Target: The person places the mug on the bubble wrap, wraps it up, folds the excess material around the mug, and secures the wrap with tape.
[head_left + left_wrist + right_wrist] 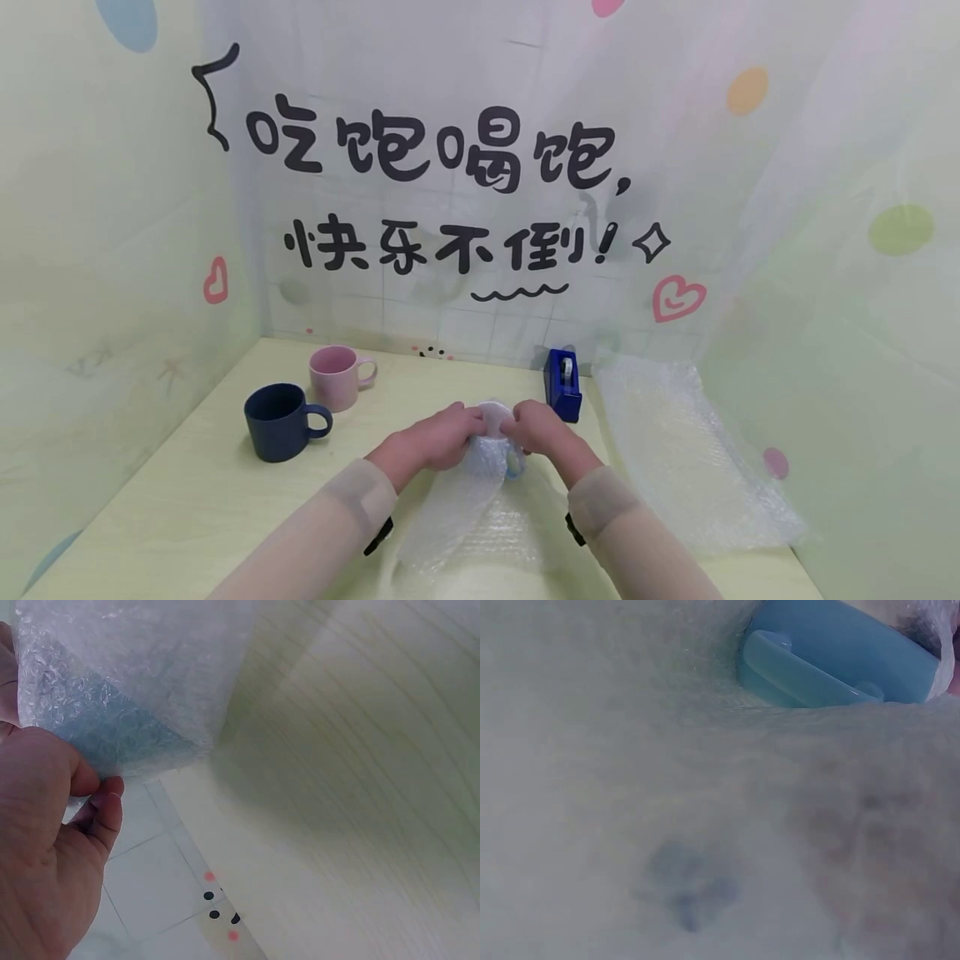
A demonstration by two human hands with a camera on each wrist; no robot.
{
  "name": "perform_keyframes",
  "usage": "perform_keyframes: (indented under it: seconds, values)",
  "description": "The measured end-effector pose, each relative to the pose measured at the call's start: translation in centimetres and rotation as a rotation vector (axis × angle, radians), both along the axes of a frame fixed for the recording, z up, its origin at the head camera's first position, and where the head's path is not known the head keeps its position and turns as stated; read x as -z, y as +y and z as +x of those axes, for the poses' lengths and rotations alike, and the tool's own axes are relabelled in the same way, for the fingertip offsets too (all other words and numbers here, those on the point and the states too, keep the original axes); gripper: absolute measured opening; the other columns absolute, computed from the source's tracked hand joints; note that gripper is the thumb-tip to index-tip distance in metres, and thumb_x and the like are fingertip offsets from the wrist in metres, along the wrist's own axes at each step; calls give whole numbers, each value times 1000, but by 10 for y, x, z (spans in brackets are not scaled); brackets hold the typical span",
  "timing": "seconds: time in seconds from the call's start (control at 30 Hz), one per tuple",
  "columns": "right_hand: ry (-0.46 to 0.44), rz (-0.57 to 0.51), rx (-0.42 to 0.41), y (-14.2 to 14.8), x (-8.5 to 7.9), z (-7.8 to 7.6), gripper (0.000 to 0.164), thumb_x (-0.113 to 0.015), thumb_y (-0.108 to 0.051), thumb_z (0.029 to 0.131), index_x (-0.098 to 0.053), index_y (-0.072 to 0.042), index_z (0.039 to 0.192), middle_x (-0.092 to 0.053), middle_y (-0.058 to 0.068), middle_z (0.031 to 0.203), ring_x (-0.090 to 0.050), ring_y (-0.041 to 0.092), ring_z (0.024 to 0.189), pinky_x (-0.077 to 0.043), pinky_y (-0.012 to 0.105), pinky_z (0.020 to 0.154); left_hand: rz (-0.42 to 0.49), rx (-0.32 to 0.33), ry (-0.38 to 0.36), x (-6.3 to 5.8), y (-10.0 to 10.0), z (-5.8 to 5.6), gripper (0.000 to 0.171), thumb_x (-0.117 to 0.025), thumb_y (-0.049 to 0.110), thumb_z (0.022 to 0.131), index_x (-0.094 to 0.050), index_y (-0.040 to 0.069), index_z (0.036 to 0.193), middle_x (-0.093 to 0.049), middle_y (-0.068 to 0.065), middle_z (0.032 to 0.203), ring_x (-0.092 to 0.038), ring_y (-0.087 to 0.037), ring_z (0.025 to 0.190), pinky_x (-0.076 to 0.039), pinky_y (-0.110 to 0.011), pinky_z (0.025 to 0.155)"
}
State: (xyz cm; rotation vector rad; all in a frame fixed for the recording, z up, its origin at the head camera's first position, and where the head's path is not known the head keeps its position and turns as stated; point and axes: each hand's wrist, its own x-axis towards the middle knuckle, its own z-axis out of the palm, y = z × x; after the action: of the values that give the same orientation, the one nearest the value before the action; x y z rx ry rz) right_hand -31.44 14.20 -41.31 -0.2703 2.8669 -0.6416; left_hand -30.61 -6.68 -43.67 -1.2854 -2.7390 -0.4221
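A light blue mug (pixel 840 652) stands in the middle of the table, partly covered by a sheet of bubble wrap (pixel 453 517). Its handle (pixel 515 461) shows on the right side in the head view. My left hand (pixel 446 435) is at the mug's left rim and pinches the wrap's edge between thumb and fingers, as the left wrist view shows. At the right rim, my right hand (pixel 536 425) holds the wrap with curled fingers. Wrap hanging in front of the right wrist view hides most of that hand. A loose tail of wrap trails toward the front left.
A dark blue mug (pixel 277 425) and a pink mug (pixel 335 379) stand at the left. Behind my right hand is a blue tape dispenser (pixel 563 387). Another bubble wrap sheet (pixel 690 458) lies flat along the table's right side. Printed walls enclose the table (pixel 195 500).
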Motion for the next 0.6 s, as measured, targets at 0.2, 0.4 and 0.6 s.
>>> perform_keyframes:
  seconds: [0.2, 0.4, 0.6]
  values:
    - [68, 57, -46, -2, -1, -2, 23, -67, -21, 102, -67, 0, 94, -65, 8, 85, -58, 21, 77, -55, 40, 77, 65, -24, -76, 0, 1, 3, 22, -55, -7, 102, -64, 13, 100, -62, 0, 97, -50, -16, 87, -47, -31, 84]
    - [97, 66, -52, -4, 1, -3, 19, -65, -19, 101, -64, -2, 93, -59, 7, 83, -54, 23, 78, -51, 41, 78, 192, -5, -169, -1, -8, 4, 24, -50, -9, 98, -58, 12, 106, -57, 1, 96, -51, -15, 88, -48, -31, 83]
    - [111, 68, -56, -7, 2, -3, 21, -64, -17, 103, -57, -6, 86, -49, 3, 76, -50, 22, 74, -42, 36, 71, 256, 22, -122, 6, -16, 2, 21, -58, -8, 96, -69, 9, 104, -60, -5, 108, -56, -12, 91, -53, -27, 83]
